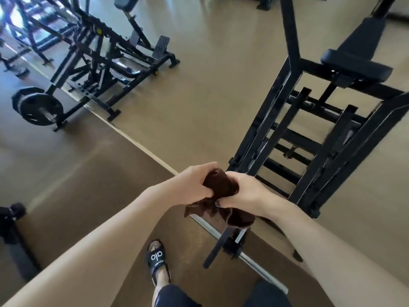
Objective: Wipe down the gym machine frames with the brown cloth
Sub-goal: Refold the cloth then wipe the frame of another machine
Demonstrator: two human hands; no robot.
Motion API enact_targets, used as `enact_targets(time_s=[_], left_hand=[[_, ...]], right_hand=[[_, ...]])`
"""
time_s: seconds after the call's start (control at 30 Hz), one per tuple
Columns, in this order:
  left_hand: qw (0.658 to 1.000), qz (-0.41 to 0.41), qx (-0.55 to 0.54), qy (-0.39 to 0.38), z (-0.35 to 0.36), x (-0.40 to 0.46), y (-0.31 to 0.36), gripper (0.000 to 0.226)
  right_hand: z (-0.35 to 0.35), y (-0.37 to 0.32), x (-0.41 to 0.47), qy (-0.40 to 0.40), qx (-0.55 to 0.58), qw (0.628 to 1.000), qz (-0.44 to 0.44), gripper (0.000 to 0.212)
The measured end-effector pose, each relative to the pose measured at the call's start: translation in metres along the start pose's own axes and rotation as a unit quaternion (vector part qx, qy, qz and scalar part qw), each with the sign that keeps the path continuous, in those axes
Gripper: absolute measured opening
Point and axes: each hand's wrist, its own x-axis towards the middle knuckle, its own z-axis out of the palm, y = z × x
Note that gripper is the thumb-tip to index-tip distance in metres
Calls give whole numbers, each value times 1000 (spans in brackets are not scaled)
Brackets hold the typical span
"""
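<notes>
The brown cloth is bunched between both hands in the middle of the head view, with loose folds hanging below. My left hand grips its left side with curled fingers. My right hand grips its right side. Both hands hover above the floor, just in front of the near corner of a black gym machine frame with a padded seat at the right.
A second black machine with a weight plate stands at the left beside a mirror. A chrome bar with a black handle lies low near my sandalled foot. Tan floor spreads between the machines.
</notes>
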Motion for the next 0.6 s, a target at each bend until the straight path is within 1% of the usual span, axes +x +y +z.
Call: enact_targets(time_s=[0.07, 0.17, 0.23, 0.33, 0.47, 0.6], left_hand=[[1000, 23, -1, 14, -31, 6, -36, 41], [999, 43, 4, 17, -83, 12, -103, 37], [998, 56, 13, 12, -120, 12, -145, 38], [998, 56, 15, -12, -168, 9, -192, 37], [996, 76, 18, -47, -218, 23, -226, 33], [990, 110, 38, -83, -245, 55, -229, 35]], right_hand=[[21, -18, 38, 25, 6, 1000, 6, 33], [57, -50, 94, 48, 55, 997, 33, 24], [86, -78, 126, 51, 81, 994, 56, 18], [122, -119, 163, 47, 104, 989, 92, 19], [146, -156, 201, 70, 167, 976, 121, 24], [147, -166, 221, 116, 248, 951, 143, 23]])
